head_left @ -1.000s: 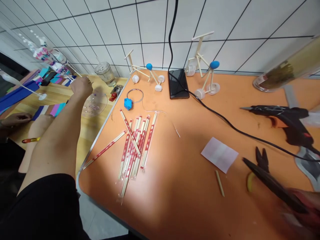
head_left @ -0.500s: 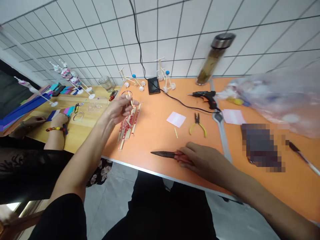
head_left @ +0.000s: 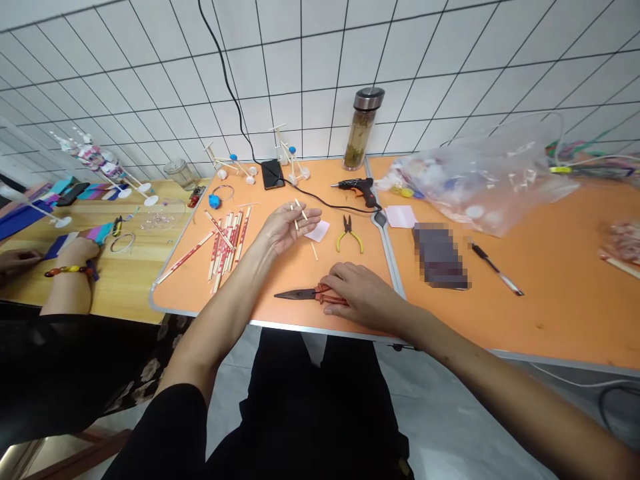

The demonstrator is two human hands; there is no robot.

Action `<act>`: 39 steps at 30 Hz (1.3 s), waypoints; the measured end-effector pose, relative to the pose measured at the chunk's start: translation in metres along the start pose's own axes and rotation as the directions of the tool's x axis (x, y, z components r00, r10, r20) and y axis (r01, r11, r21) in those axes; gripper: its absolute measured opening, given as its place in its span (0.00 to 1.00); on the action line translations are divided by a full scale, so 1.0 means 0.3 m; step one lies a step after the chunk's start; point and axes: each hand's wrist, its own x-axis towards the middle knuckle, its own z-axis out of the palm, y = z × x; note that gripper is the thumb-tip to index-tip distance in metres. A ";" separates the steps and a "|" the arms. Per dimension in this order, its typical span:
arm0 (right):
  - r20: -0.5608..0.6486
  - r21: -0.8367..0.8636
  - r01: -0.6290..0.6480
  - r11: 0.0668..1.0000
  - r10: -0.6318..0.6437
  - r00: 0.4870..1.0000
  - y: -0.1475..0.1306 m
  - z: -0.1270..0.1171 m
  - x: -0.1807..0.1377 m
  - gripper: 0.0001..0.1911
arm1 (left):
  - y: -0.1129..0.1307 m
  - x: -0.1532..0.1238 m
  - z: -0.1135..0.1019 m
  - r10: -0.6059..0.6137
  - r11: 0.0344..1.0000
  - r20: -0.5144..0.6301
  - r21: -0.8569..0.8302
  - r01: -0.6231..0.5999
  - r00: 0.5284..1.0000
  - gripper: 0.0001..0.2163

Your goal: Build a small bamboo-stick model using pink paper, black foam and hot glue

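Palm up above the orange table [head_left: 280,313], my left hand [head_left: 289,230] holds two short pale wooden sticks [head_left: 301,209] between its fingers. My right hand [head_left: 353,290] is wrapped round the red handles of long-nose pliers [head_left: 297,294], which lie on the table with their dark jaws pointing left. Left of my left hand lies a heap of chopsticks with red printed wrapping [head_left: 227,243]. Another short stick [head_left: 315,251] rests by a pink paper square [head_left: 318,231]. Yellow-handled pliers [head_left: 349,235] lie beyond my right hand.
Along the back stand stick models with white wheels [head_left: 293,163], a black box [head_left: 273,175], a glass bottle [head_left: 361,130] and a glue gun [head_left: 357,189] with its cable. A plastic bag [head_left: 480,180], pen [head_left: 495,268] and blurred dark object [head_left: 441,257] are rightward. A co-worker's hands [head_left: 77,250] work at left.
My left hand has moved right, away from the chopstick heap, with the short sticks in its fingers. My right hand stays on the red-handled pliers. The camera view has turned rightward.
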 end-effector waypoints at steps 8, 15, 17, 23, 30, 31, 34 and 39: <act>-0.308 0.582 -0.213 0.785 0.456 0.835 0.080 -0.120 0.250 0.13 | -0.087 0.020 -0.016 0.092 0.996 0.113 -0.003 -0.092 0.989 0.08; -0.322 0.783 -0.063 0.618 0.490 0.810 0.116 -0.063 0.352 0.12 | -0.142 0.025 0.006 0.220 0.975 0.126 -0.030 -0.218 0.967 0.12; -0.257 0.810 -0.110 0.577 0.518 0.816 0.113 -0.065 0.339 0.11 | -0.148 0.019 0.014 0.218 0.976 0.140 -0.027 -0.216 0.966 0.12; -0.115 0.888 -0.095 0.449 0.419 0.900 0.117 -0.080 0.318 0.14 | -0.147 0.002 0.037 0.181 0.983 0.111 -0.022 -0.180 0.977 0.11; -0.182 0.865 -0.031 0.502 0.369 0.912 0.130 -0.054 0.316 0.19 | -0.155 -0.015 0.063 0.162 0.985 0.107 0.041 -0.168 0.981 0.13; -0.178 0.863 -0.034 0.504 0.366 0.914 0.129 -0.052 0.315 0.21 | -0.157 -0.018 0.066 0.171 0.984 0.103 0.042 -0.176 0.980 0.14; -0.163 0.851 -0.060 0.522 0.371 0.914 0.123 -0.049 0.313 0.24 | -0.164 -0.023 0.070 0.202 0.977 0.091 0.045 -0.206 0.975 0.16; -0.159 0.856 -0.051 0.514 0.356 0.921 0.124 -0.060 0.308 0.22 | -0.159 -0.022 0.054 0.217 0.967 0.118 0.114 -0.230 0.969 0.15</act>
